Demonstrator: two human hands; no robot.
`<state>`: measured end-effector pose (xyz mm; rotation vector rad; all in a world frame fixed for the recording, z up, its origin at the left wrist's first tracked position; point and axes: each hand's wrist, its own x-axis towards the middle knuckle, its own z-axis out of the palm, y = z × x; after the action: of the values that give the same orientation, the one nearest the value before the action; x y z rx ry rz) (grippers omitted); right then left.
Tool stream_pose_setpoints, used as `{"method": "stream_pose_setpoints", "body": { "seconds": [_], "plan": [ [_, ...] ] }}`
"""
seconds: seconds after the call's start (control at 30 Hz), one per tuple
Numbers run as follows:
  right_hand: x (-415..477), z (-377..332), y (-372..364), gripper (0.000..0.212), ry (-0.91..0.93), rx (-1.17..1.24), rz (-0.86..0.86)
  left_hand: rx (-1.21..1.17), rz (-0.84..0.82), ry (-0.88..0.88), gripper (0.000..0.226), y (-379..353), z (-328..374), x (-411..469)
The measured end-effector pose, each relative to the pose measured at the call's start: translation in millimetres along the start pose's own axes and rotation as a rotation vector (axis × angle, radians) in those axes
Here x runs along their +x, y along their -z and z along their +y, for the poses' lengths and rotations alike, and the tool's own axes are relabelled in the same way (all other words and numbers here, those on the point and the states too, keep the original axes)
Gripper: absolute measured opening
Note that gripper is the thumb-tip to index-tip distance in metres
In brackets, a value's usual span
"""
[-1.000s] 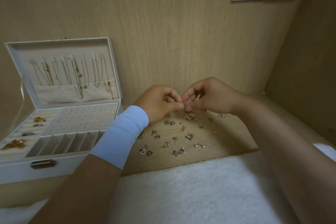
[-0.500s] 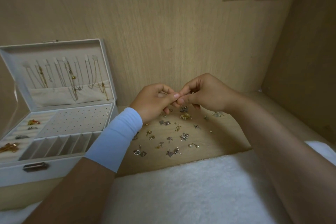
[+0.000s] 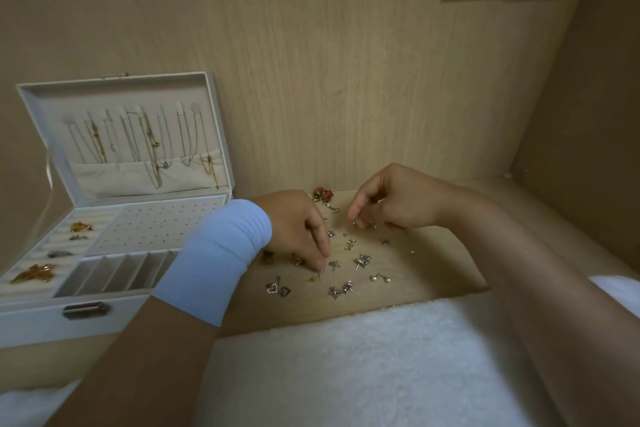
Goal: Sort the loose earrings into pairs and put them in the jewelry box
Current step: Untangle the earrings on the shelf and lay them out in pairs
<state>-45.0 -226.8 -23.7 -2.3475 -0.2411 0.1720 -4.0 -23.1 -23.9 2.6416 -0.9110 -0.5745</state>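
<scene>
Bunched fingertips of the left hand come down on a small stud on the table. Whether the stud is pinched or only touched is too small to tell. Over the far earrings the right hand hovers with fingers curled and thumb against forefinger, perhaps on something tiny that cannot be made out.

On the bare wood the earrings lie spread apart, probably so that matches show at a glance. Two hearts touch and two pearls sit side by side, seemingly pairs already made.

To the left, beside the left arm, the box stands open with its lid upright. Necklaces hang in the lid, and the ring rolls carry gold and silver pieces. No earrings show in the holed panel or the divided slots, so the storing looks hardly begun.
</scene>
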Motion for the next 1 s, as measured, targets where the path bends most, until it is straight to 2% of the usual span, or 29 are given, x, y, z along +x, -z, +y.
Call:
{"method": "stream_pose_setpoints", "body": {
  "seconds": [0.4,0.6,0.7,0.83,1.0],
  "plan": [
    [5,-12,-25,0.006,0.053,-0.197,-0.077,0.072,-0.058,-0.01,0.009,-2,-7,4],
    [8,-15,-32,0.01,0.071,-0.265,-0.087,0.117,-0.048,0.034,0.014,-7,-5,6],
    [7,-16,-27,0.016,0.079,-0.258,-0.066,0.127,-0.028,0.024,0.01,-9,-2,7],
    [5,-14,-20,0.018,0.089,-0.18,-0.042,-0.028,0.01,-0.02,0.005,0,-8,2],
    [6,-7,-15,0.018,0.033,0.126,-0.034,-0.282,0.023,-0.064,0.009,9,-18,-1]
  ]
}}
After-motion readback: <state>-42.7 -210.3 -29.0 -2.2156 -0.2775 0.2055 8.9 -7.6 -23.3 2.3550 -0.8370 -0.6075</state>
